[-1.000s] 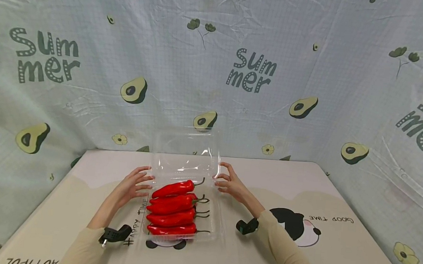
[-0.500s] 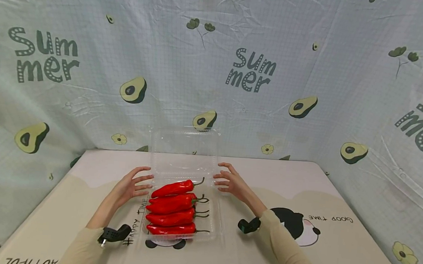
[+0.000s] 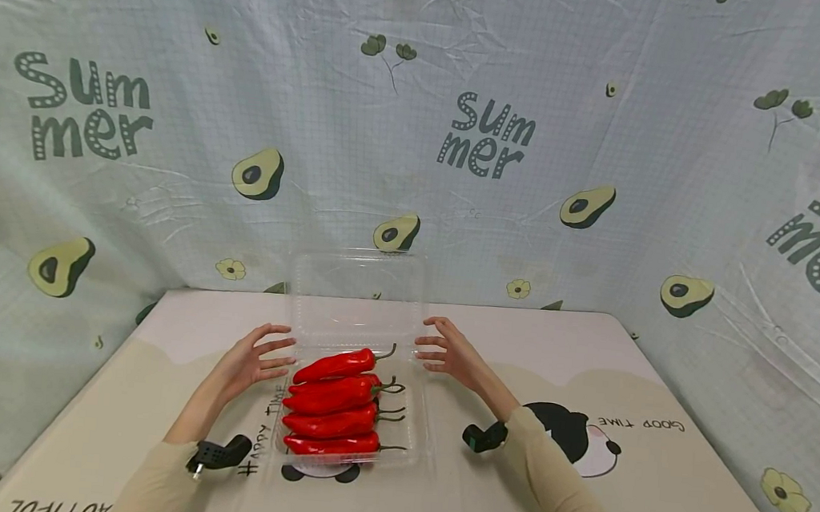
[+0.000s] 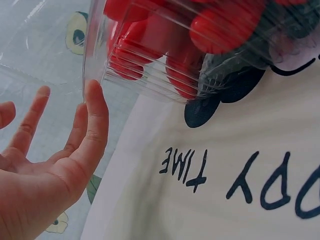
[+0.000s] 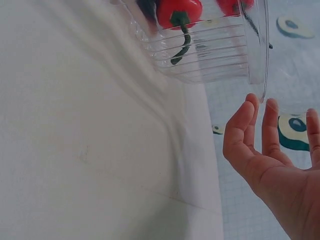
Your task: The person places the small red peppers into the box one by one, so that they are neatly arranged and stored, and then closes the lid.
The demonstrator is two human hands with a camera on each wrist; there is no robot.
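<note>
A clear plastic clamshell box (image 3: 415, 441) rests on the table with its lid (image 3: 357, 304) raised at the far side. Several red chili peppers (image 3: 337, 395) lie in its base, green stems toward the right. My left hand (image 3: 246, 364) is at the box's left far corner, fingers spread and loosely bent; in the left wrist view a fingertip (image 4: 93, 87) meets the plastic rim. On the opposite side, my right hand (image 3: 456, 356) has its relaxed fingers beside the right far corner, and the right wrist view puts the fingertips (image 5: 251, 99) right under the rim. Neither hand grips anything.
The table (image 3: 520, 506) carries a cloth printed with panda faces and lettering. A hanging curtain (image 3: 332, 137) with avocado prints stands behind it and along both sides. Each forearm wears a black wrist camera (image 3: 222, 454).
The raised lid has leaned slightly and its bright reflections have faded. My right hand has shifted a little outward; my left hand has barely moved. The peppers stay where they were.
</note>
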